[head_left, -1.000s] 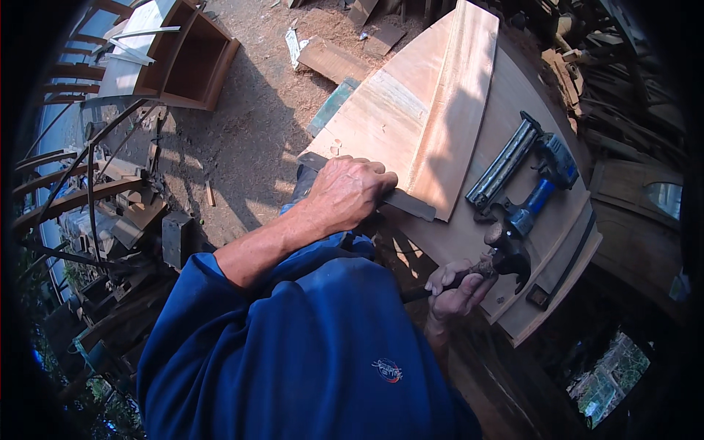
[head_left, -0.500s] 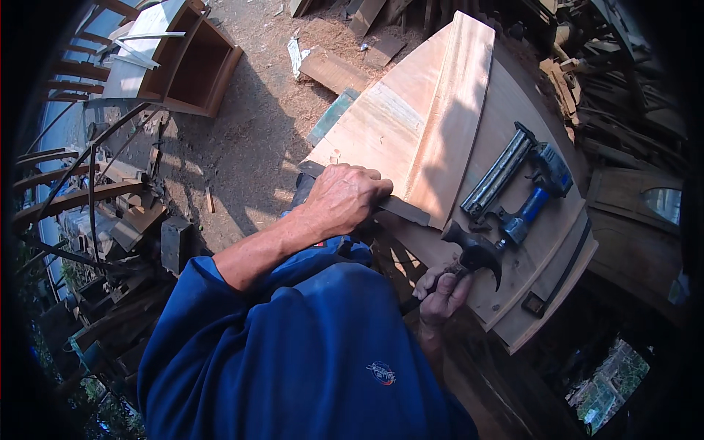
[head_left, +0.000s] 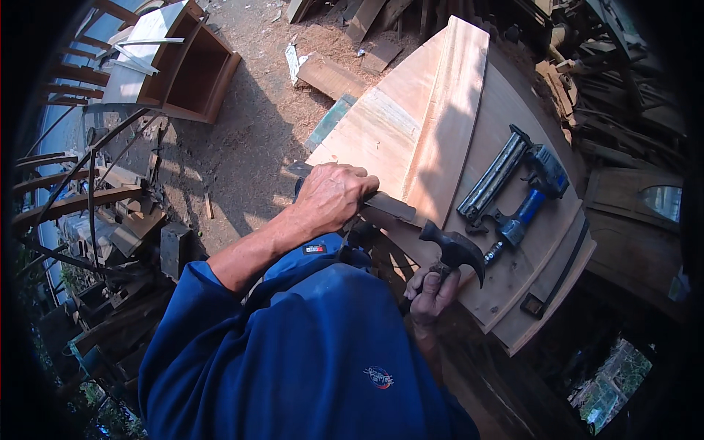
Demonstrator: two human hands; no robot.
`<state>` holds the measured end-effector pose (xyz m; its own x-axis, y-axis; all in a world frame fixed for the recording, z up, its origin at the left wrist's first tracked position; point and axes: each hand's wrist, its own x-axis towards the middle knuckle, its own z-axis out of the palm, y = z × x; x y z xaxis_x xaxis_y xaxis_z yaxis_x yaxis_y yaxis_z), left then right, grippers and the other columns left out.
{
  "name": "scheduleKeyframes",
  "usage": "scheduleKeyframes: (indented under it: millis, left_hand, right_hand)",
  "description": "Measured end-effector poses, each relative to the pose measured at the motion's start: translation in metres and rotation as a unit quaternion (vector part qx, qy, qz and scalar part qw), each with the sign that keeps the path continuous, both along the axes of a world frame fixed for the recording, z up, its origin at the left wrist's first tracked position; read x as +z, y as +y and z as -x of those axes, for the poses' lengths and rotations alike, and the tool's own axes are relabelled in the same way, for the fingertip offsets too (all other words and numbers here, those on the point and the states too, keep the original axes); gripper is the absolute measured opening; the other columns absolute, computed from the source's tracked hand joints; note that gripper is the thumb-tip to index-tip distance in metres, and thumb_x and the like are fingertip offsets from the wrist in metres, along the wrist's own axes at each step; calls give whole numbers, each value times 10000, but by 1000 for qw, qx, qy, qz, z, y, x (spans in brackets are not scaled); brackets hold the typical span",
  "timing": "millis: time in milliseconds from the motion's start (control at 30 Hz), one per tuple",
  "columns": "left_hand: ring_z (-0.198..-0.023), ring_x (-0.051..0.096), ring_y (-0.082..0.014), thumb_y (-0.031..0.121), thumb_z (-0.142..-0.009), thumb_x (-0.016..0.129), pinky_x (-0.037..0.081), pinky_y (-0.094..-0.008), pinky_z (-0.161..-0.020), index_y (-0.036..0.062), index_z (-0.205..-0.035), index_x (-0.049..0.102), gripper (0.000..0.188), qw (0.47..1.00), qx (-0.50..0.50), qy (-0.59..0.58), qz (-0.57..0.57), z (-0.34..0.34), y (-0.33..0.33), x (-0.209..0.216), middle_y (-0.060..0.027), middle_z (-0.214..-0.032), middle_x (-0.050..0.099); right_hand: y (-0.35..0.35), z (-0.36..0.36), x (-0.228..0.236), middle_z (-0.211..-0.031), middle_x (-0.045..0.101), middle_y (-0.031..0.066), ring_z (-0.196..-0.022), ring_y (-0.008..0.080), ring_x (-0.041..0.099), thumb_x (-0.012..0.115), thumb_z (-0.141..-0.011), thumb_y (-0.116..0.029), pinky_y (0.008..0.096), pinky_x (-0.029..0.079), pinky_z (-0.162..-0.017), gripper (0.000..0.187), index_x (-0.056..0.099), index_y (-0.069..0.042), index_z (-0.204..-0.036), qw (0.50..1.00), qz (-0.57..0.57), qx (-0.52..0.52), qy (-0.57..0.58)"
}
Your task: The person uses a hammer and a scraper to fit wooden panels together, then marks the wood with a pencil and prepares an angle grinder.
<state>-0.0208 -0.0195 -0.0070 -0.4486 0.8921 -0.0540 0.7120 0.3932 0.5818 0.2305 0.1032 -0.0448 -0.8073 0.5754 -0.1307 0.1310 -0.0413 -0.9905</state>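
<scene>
Ok, hammer (head_left: pixel 456 248) sits in R fingers (head_left: pixel 446 284) w/ head (head_left: pixel 462 251) beyond.

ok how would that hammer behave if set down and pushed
The hammer is probably head-heavy, since its dark, metal-looking head is bulky. Its curved claw would likely keep it from rolling far. Gripped near the head by the right hand, it should balance fairly easily.
</scene>
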Motion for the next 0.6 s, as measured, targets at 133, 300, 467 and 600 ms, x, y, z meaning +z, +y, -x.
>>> scheduleKeyframes:
  millis: [133, 300, 467, 600]
  left_hand:
    - [-817, 651, -326, 115, -773, 598, 516, -432, -695, 62, -917, 653, 163, 999, 6, 14, -31, 6, -9, 2, -110, -809, 626]
    - [-759, 667, -330, 261, -893, 698, 505, -412, -675, 46, -938, 673, 221, 979, 193, 22, -61, 67, -27, 21, -141, -806, 655]
    - [-701, 643, -164, 552, -834, 768, 485, -381, -659, 15, -1011, 761, 566, 929, 251, -267, 48, 76, -75, -23, -84, -773, 710]
    - [-596, 502, -75, 524, -806, 802, 368, -283, -530, 38, -846, 720, 494, 902, 294, -304, 83, 72, -67, -16, 18, -667, 567]
  right_hand:
    - [5, -1, 32, -704, 476, 58, -445, 111, 413, 445, -1069, -404, 251, 413, -405, 514, 300, -38, -1400, 984, 68, -122, 106]
    - [15, -10, 46, -717, 491, 55, -452, 99, 425, 537, -1032, -427, 245, 410, -408, 597, 314, -5, -1391, 982, 84, -131, 108]
    - [30, -13, 47, -718, 485, 46, -458, 74, 411, 576, -1022, -382, 216, 403, -399, 591, 321, 6, -1389, 980, 88, -122, 132]
    - [35, -20, 43, -726, 481, 44, -452, 64, 388, 584, -1011, -267, 198, 394, -379, 541, 322, 34, -1376, 978, 68, -134, 147]
